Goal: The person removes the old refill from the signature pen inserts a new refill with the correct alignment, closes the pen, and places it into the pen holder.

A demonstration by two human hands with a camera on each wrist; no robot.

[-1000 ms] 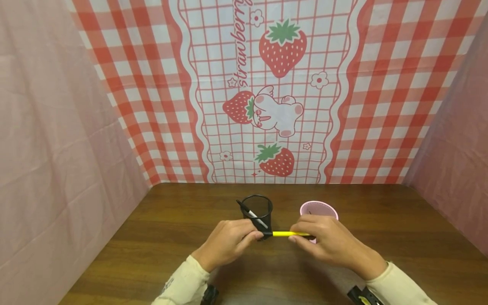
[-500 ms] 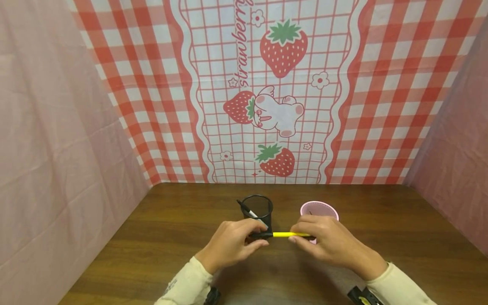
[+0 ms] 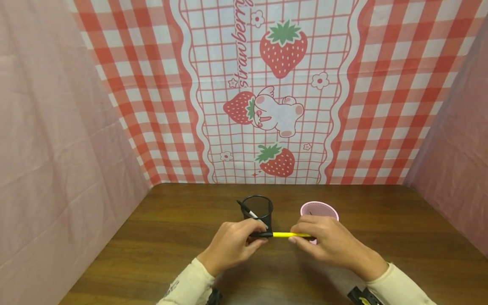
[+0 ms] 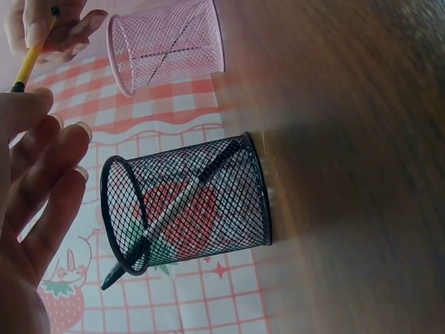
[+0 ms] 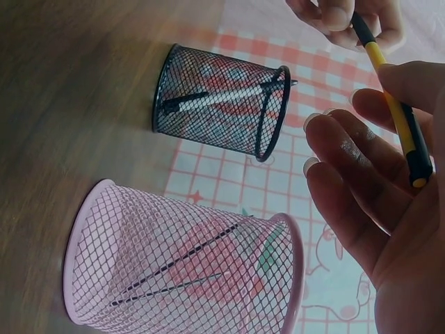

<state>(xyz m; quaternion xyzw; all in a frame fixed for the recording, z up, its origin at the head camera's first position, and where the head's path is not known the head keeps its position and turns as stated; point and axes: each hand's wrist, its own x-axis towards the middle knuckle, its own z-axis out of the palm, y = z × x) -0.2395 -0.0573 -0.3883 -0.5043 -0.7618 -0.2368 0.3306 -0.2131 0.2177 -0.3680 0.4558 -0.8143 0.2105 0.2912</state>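
Note:
A yellow pen (image 3: pixel 281 234) with black ends lies level between my two hands. My right hand (image 3: pixel 324 237) pinches its yellow barrel between thumb and forefinger, the other fingers spread in the right wrist view. My left hand (image 3: pixel 232 243) holds the black end with thumb and fingertips. Behind the left hand stands a black mesh pen cup (image 3: pixel 263 205), with a white-and-black pen (image 4: pixel 174 209) leaning inside. A pink mesh cup (image 5: pixel 132 229) stands behind my right hand, partly covered by it in the head view; two thin dark rods (image 5: pixel 184 259) lean in it.
Both cups stand on a brown wooden table (image 3: pixel 171 224). A red-and-white checked cloth with strawberries (image 3: pixel 282 106) hangs at the back. Pink curtains (image 3: pixel 57 127) flank the left and right sides.
The left hand's thumb and fingers have shifted on the pen's black end, first parting, then drawing slightly closer. The right hand and the cups have stayed put.

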